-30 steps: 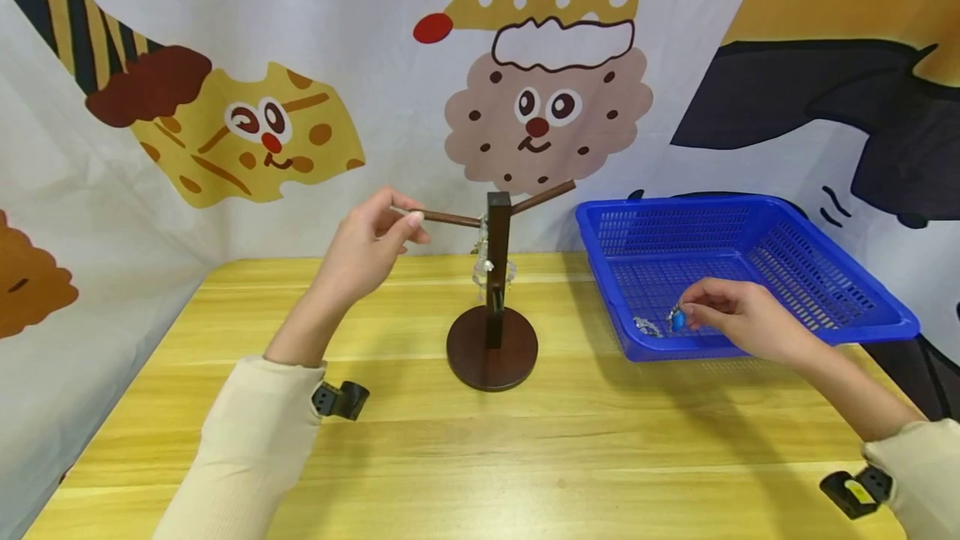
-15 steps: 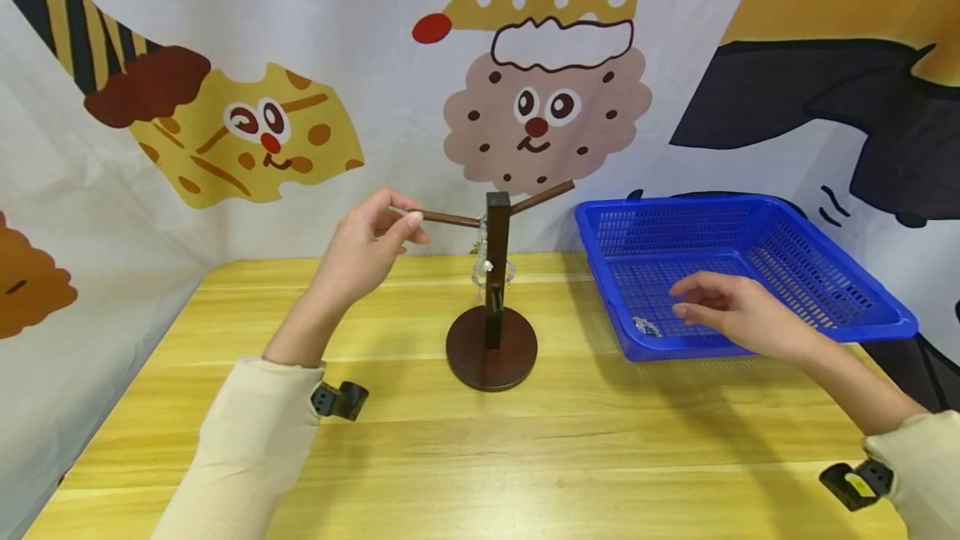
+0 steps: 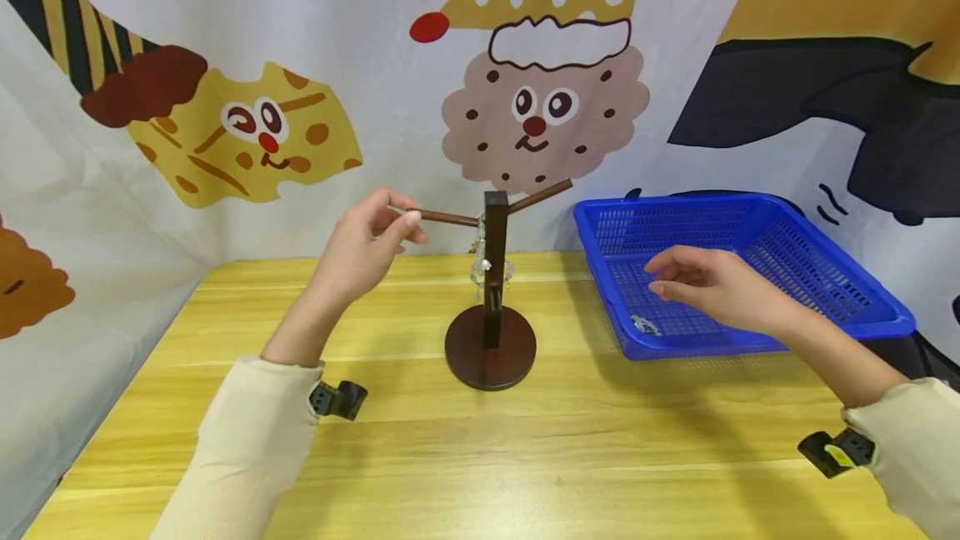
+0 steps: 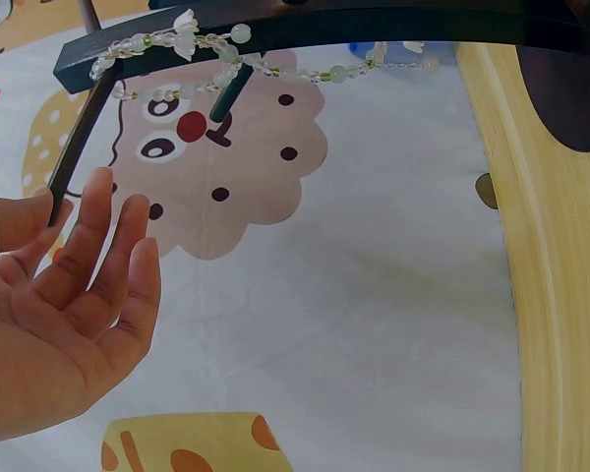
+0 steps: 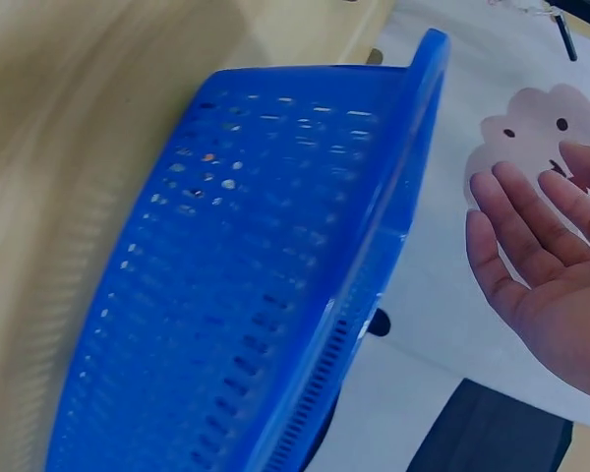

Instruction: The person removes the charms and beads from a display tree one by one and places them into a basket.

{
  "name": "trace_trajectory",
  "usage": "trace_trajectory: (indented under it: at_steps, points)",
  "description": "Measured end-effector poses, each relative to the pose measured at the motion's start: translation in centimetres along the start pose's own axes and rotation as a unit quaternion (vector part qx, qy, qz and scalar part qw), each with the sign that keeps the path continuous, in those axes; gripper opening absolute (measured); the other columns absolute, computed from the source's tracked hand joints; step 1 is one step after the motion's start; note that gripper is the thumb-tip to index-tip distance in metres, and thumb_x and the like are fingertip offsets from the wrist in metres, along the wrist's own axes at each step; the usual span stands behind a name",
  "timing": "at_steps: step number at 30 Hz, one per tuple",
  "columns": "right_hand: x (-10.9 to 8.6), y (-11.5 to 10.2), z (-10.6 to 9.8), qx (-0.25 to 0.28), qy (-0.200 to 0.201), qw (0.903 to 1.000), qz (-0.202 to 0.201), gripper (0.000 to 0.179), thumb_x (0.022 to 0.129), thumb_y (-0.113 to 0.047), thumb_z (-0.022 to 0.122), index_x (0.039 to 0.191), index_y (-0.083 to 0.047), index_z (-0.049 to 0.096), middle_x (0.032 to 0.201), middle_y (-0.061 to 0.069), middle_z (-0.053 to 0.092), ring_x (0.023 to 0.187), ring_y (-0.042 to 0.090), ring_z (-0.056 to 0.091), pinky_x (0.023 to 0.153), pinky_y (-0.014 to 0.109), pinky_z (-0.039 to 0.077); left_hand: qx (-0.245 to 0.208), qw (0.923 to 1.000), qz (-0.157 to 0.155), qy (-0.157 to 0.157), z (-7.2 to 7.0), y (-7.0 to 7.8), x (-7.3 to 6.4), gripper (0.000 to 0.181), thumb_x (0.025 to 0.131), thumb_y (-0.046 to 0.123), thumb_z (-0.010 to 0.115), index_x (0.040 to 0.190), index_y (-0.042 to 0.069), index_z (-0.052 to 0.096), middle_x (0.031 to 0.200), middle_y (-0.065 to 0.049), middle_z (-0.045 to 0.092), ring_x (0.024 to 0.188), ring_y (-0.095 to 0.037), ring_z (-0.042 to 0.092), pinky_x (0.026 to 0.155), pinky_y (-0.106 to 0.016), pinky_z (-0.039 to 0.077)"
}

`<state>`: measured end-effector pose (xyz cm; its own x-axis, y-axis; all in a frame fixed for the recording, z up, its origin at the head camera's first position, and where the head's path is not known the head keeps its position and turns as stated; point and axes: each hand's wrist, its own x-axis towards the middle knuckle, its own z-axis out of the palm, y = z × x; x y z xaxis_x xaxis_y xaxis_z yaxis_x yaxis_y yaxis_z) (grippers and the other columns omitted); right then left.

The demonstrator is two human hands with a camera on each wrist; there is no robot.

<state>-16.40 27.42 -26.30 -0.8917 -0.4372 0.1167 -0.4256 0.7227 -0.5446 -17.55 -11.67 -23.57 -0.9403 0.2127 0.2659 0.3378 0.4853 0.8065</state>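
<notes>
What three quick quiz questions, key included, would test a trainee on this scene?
1. What does the left hand pinch?
2. True or false: the right hand is holding something.
3. In the head view, where is the blue basket relative to the dark stand? A: left of it. B: right of it. C: directly in front of it.

Key:
1. A rod of the stand, near its outer end.
2. False.
3. B.
</notes>
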Motion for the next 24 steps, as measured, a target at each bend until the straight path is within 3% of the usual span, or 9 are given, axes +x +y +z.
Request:
trace_trajectory:
  at_steps: [24]
  points:
    - [3.9, -5.1, -0.7, 0.007, 0.019, 0.9962, -0.084, 0.017, 0.09, -0.011, 0.059, 0.106, -0.007, 0.061, 0.085, -0.001, 0.064, 0.074, 0.01, 0.061, 0.065, 0.023, 0.049, -0.003, 1.0, 0.004, 0.0, 0.0, -0.1, 0.1, 0.023, 0.097, 0.022, 0.045, 0.108, 0.004, 0.053, 0.087, -0.012, 0.064, 0.087, -0.021, 0.06, 0.079, -0.041, 0.048]
